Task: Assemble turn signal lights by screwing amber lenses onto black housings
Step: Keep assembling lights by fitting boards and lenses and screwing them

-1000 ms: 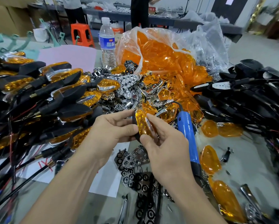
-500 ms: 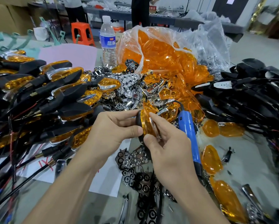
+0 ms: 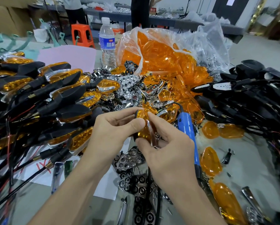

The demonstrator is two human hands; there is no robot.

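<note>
Pinching the amber lens [image 3: 142,125] together, left hand [image 3: 115,133] and right hand [image 3: 166,148] fingers [image 3: 153,120] seat it squarely beside the blue screwdriver [image 3: 188,135].

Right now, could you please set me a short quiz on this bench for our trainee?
1. True or false: the left hand and the right hand both hold one amber lens.
2. The blue screwdriver lies: A) in the right hand; B) unheld, right of the hands; C) in the left hand.
3. Fill in: the assembled lights are piled on the person's ___ side.
Key: 1 true; 2 B; 3 left.
</note>
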